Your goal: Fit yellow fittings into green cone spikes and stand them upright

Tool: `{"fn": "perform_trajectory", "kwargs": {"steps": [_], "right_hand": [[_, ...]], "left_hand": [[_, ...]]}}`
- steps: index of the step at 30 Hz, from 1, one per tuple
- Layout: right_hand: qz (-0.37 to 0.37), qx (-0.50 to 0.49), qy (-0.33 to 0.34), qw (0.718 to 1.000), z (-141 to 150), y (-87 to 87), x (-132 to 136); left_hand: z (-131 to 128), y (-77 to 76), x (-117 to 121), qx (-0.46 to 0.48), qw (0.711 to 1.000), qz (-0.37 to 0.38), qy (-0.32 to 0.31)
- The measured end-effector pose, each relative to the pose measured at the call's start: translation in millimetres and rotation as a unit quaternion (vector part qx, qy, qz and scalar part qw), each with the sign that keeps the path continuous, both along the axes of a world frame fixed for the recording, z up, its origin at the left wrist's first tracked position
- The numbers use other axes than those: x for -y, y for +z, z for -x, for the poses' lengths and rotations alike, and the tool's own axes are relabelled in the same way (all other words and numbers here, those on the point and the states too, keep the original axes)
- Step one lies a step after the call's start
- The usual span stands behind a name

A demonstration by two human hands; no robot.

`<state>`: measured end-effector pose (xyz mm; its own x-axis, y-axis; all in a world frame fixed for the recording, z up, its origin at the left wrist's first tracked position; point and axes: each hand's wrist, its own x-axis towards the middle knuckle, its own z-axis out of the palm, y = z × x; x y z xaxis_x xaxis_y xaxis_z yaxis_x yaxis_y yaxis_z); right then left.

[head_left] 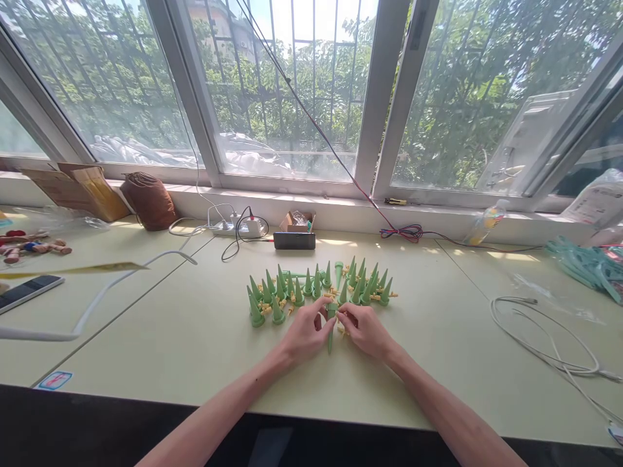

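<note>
Between the fingers and thumb of my left hand (305, 332) is a green plastic watering spike (331, 338), its tip pointing toward me. My right hand (365, 329) is closed in a pinch against the side of this spike, near its wide end. Whatever is in that pinch is too small and covered to make out. A pale yellow valve piece (341, 330) shows just under the right fingers. Beyond both hands, several green spikes (278, 312) stand upright on their caps in a cluster, many with small yellow valves (374, 298) sticking out sideways.
A black phone (294, 241) leans before a small carton (298, 221) at the back. Power strips (250, 226), a brown pouch (148, 201) and a cardboard box (78, 191) line the sill. White cables (545, 331) and a bottle (487, 222) are on the right; another phone (29, 292) is left.
</note>
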<state>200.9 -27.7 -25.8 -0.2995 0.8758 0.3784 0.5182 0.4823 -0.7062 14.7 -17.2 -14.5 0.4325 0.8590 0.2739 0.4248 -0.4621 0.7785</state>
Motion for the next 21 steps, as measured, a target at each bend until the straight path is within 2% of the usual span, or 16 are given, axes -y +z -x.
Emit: {"fn": "perform_trajectory", "kwargs": {"steps": [21], "right_hand": [[-0.004,0.006,0.002,1.0,-0.4,-1.9,-0.3]], "left_hand": [[0.1,1.0,0.5,0.001,1.0,0.005,-0.006]]}}
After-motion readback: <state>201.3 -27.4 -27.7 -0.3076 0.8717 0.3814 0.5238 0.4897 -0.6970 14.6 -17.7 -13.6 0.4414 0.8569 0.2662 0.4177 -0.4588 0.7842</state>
